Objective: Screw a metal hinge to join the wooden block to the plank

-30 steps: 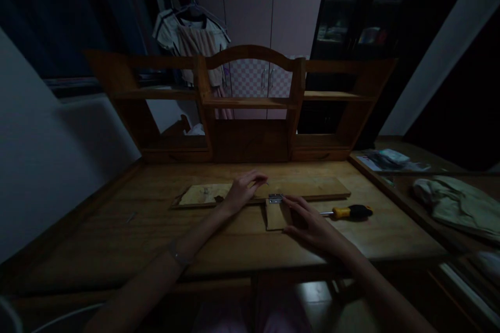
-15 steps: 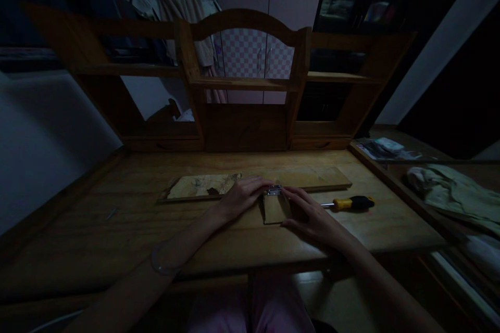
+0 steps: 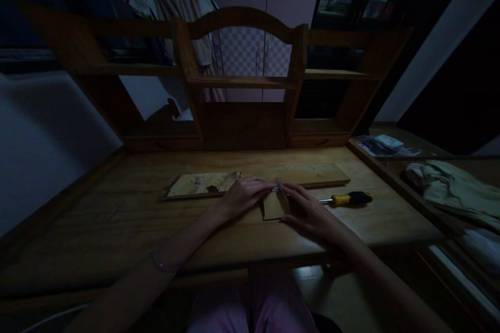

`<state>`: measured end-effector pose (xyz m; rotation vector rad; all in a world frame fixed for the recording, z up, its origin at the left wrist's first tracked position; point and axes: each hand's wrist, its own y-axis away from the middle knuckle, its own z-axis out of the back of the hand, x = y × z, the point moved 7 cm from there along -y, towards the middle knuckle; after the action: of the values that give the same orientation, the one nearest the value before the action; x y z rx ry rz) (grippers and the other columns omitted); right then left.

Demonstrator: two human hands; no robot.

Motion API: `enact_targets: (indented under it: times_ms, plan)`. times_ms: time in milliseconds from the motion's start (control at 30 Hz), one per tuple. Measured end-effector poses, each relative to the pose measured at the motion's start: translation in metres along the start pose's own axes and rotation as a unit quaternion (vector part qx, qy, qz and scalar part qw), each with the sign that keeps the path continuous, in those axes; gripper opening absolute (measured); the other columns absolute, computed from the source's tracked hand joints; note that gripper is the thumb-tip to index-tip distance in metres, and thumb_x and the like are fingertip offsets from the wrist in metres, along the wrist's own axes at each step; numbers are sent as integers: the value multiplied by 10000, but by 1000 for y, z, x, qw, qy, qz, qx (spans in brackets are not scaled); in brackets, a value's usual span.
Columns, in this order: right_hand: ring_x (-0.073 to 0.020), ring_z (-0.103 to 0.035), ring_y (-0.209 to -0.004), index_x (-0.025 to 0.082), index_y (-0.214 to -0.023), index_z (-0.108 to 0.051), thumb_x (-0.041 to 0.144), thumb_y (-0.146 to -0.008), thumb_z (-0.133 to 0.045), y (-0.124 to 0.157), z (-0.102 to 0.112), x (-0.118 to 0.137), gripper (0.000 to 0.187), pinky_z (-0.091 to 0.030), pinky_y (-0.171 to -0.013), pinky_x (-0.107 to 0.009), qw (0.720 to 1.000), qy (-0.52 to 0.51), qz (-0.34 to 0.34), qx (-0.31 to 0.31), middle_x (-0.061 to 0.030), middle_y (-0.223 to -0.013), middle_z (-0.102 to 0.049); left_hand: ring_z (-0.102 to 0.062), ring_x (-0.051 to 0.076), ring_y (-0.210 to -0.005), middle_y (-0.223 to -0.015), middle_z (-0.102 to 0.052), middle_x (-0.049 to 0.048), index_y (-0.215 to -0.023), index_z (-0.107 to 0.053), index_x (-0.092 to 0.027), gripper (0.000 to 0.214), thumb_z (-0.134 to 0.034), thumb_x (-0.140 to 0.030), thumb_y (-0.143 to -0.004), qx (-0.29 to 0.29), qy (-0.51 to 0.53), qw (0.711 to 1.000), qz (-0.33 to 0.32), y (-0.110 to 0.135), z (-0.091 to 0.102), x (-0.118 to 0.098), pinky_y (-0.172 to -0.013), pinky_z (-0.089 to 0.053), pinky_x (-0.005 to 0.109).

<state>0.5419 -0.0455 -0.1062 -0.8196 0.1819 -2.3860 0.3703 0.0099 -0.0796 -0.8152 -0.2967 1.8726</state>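
A small silver metal fitting, hinge-like in shape point(image 3: 277, 187), is at the far end of a short piece of wooden board point(image 3: 274, 207) on the desk. My left hand point(image 3: 247, 192) reaches it from the left, its fingertips closed on the fitting's near side. From the right, my right hand point(image 3: 307, 208) pinches the fitting with its forefingers, while the thumb rests by the board's right edge. My fingers cover part of the fitting, and dim light hides its detail. A screwdriver with a yellow and black handle point(image 3: 351, 198) lies just right of my right hand.
Behind my hands lie a board with torn, peeling surface point(image 3: 195, 186) and a plain long board point(image 3: 316, 174). A small thin object point(image 3: 113, 212) sits at left on the wooden desk point(image 3: 156, 234). A wooden shelf unit point(image 3: 244, 82) rises at the back; cloth point(image 3: 453, 187) lies at right.
The metal fitting between my fingertips appears turned, with less of its shiny face showing. My fingers have drawn slightly closer together over it. The view has shifted slightly.
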Motion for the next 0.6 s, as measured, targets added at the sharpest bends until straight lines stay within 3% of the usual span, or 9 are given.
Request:
enact_targets:
  times_ms: [100,167,267,333,400,500,600]
  plan:
    - [-139,-358,-1371,319,-1552,-247,390,-913,-661,0,1,1,765,-328,-1156,-257,1000,1,6,-6,-6,-1531,-279,-597,182,-1092,-1177,-651,54,-1246,-651,-198,291,-489,-278,-1018,-25,-6,1000,11,-2,6,-3,-959,-457,306]
    - [-146,-353,-1376,313,-1552,-250,383,-912,-663,0,2,0,765,-328,-1159,-267,1000,3,6,-7,-11,-1533,-280,-608,176,-1074,-1154,-662,39,-1184,-676,-199,256,-521,-296,-1005,-84,-4,995,45,-4,16,-1,-967,-452,295]
    - [-163,-359,-1374,311,-1554,-251,398,-908,-666,0,1,-3,772,-345,-1151,-293,1000,4,4,-6,-22,-1531,-288,-661,155,-798,-935,-696,30,-1039,-696,-179,264,-519,-372,-1000,-156,17,971,178,1,28,15,-755,-507,255]
    - [-168,-369,-1368,313,-1551,-259,414,-905,-666,1,0,-4,771,-355,-1145,-302,1000,6,4,-6,-23,-1527,-297,-611,137,-556,-741,-667,12,-1005,-689,-179,325,-502,-444,-995,-130,51,953,267,5,24,27,-570,-478,241]
    - [-170,-366,-1369,315,-1551,-259,427,-907,-661,1,0,-3,767,-352,-1148,-304,1000,9,3,-6,-22,-1527,-297,-567,133,-444,-647,-638,4,-1036,-685,-182,374,-499,-501,-982,-72,89,941,317,8,12,34,-478,-447,230]
    - [-175,-367,-1370,318,-1553,-256,432,-914,-651,1,2,-1,759,-350,-1151,-309,1000,5,7,-8,-25,-1530,-291,-594,158,-446,-619,-635,19,-1159,-670,-175,453,-531,-552,-951,-20,137,925,354,12,-4,35,-430,-450,218]
    - [-180,-373,-1367,313,-1549,-267,422,-919,-645,1,3,2,742,-353,-1150,-316,1000,0,12,-8,-35,-1526,-298,-623,177,-484,-642,-649,30,-1227,-644,-172,513,-552,-579,-929,-19,176,912,370,15,-14,35,-433,-483,225]
